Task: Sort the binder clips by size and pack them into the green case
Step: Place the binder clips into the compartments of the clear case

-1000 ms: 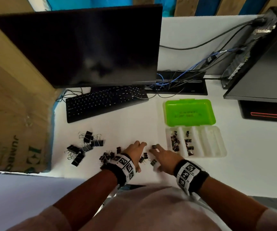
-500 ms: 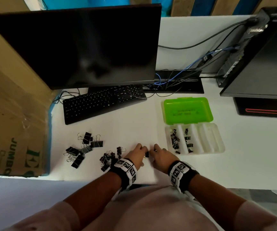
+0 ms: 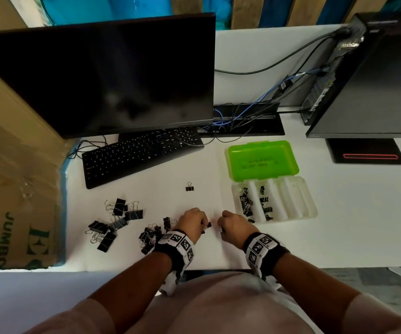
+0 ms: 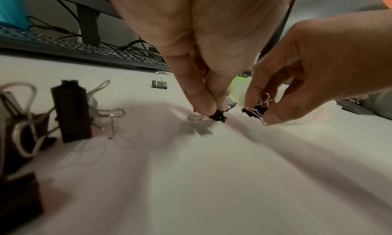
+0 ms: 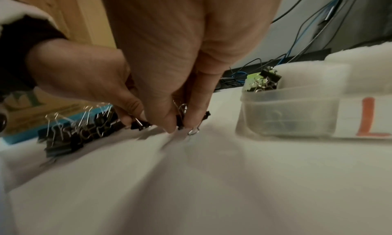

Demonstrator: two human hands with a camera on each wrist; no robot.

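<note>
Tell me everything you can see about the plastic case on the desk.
The case lies open on the white desk, to the right of both hands. Its bright green lid is folded back flat, away from the person, with faint dark print on it. The clear, frosted tray part has long parallel compartments; the two leftmost hold small black binder clips, the others look empty. A red letter L marks its near wall.

Dark monitor (image 3: 103, 73), black keyboard (image 3: 141, 155), cardboard box (image 3: 13, 189), tangled cables (image 3: 255, 112)
</note>
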